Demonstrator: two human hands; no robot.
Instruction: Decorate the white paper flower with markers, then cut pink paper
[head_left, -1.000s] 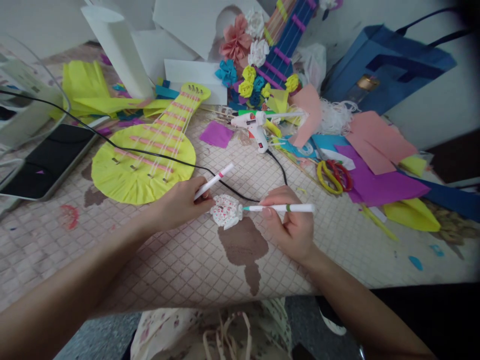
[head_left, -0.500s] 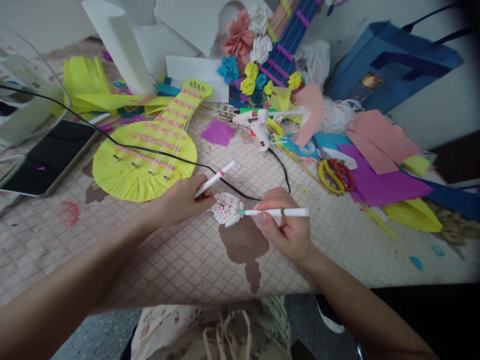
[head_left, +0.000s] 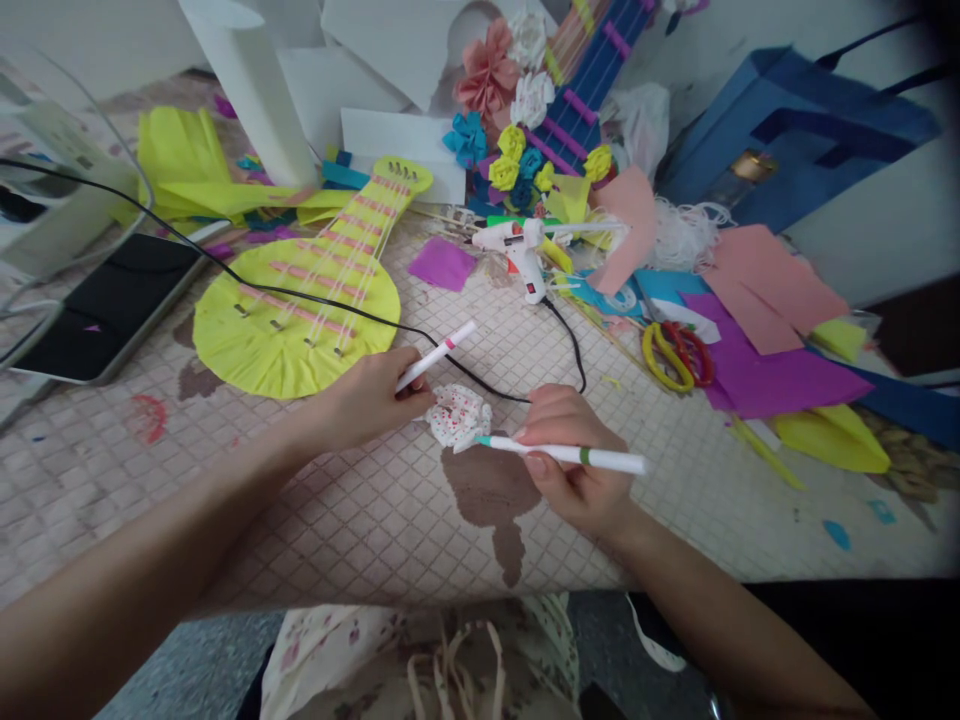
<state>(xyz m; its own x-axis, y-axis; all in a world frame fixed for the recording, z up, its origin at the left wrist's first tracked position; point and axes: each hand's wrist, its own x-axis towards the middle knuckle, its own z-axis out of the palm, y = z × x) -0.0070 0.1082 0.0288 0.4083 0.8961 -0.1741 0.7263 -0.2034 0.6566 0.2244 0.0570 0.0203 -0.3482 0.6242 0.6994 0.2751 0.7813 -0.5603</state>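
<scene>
A small white paper flower (head_left: 459,415) with red dots lies on the patterned mat between my hands. My left hand (head_left: 367,398) is closed round a white marker with a pink band (head_left: 437,355) and its fingertips touch the flower's left side. My right hand (head_left: 570,455) grips a white marker with a green band (head_left: 570,454), held almost level. Its teal tip touches the flower's lower right edge.
A yellow paper guitar (head_left: 300,300) and a black cable (head_left: 315,302) lie behind my left hand, a phone (head_left: 105,305) at far left. Behind are a white glue gun (head_left: 517,245), scissors with yellow and red handles (head_left: 671,352), paper flowers (head_left: 517,130), coloured paper scraps and a blue bag (head_left: 810,130).
My right hand has dropped slightly and tilted the green-band marker, so its tip now meets the flower lower down. My left hand has stayed on the flower.
</scene>
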